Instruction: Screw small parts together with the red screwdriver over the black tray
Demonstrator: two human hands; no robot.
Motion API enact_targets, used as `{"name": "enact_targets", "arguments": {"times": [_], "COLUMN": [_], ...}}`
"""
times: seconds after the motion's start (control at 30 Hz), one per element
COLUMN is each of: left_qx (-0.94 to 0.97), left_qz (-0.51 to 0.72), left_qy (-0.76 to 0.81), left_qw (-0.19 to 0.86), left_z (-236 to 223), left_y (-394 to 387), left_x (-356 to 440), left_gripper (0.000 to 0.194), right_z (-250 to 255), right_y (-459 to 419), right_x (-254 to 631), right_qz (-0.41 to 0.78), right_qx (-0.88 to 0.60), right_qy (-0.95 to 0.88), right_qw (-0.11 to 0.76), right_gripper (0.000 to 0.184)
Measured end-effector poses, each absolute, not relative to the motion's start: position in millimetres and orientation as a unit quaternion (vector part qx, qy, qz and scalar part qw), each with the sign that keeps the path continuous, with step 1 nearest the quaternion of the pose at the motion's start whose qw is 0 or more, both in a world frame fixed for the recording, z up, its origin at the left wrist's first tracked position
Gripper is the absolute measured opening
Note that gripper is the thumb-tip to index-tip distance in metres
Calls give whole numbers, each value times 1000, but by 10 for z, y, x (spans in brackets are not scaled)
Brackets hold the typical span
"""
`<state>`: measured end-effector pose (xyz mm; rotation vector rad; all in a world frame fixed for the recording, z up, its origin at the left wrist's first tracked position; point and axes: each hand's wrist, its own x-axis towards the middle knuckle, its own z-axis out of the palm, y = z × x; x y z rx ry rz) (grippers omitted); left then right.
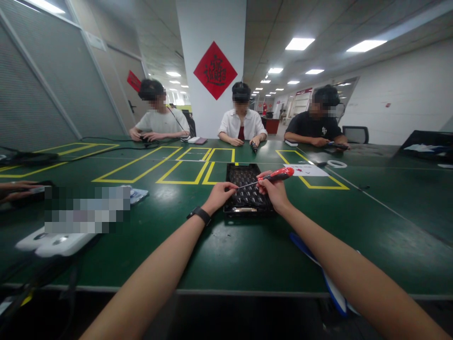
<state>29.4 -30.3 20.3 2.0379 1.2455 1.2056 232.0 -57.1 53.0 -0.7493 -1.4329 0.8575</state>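
Note:
My right hand [275,192] is closed on a screwdriver [281,174] with a red and black handle. The handle tilts up to the right, and its thin metal shaft points left. At the shaft's tip, the fingertips of my left hand [222,196] are pinched together. Anything small between those fingertips is hidden. Both hands are over a black open case [247,215] with a row-patterned, shiny inside. A pale metal piece [245,209] lies along its near side. A dark band is on my left wrist.
Yellow tape outlines mark the green table [170,264]. A white sheet [306,170] and a tape roll [336,164] lie right of the case. A blue-and-white object [331,283] is under my right forearm. White devices [60,241] stand left. Several people sit around the table.

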Motion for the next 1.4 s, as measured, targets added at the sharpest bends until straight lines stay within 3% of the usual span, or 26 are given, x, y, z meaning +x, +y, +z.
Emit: {"name": "enact_targets", "arguments": {"times": [0.33, 0.73, 1.17, 1.4], "left_qx": [741, 747, 748, 759], "left_qz": [437, 423, 421, 425], "left_qy": [462, 466, 470, 452], "left_qw": [214, 211, 207, 195], "left_z": [196, 235, 199, 183], "left_y": [-291, -322, -275, -262], "left_x": [298, 323, 317, 296], "left_gripper": [22, 22, 22, 22], "right_z": [522, 623, 580, 624], "right_y": [-563, -777, -745, -907], "right_x": [2327, 2240, 2230, 2101], "right_qz": [379, 232, 255, 168], "right_qx": [-327, -318, -337, -305], "right_qy": [-618, -725, -697, -786], "right_qw": [606, 566, 579, 511], "right_gripper": [13, 12, 10, 25]}}
